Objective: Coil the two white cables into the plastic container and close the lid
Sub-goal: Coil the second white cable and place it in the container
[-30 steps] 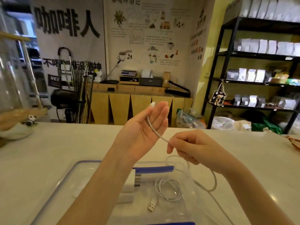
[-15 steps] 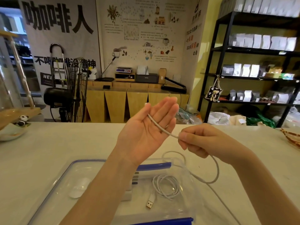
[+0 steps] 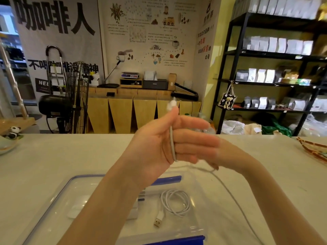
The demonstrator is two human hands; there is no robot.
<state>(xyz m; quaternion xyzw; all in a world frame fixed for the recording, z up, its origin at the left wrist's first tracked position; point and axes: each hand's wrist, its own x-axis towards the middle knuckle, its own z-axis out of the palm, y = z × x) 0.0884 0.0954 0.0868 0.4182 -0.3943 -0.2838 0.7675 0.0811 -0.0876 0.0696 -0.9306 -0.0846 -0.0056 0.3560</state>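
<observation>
- Nearest, the clear plastic container sits open on the table, one white cable coiled inside it.
- Above it, the left hand is raised palm-up, fingers stretched out; the second cable crosses the palm, its plug poking past the thumb.
- Behind those fingers, the blurred right hand pinches the cable's trailing length.
</observation>
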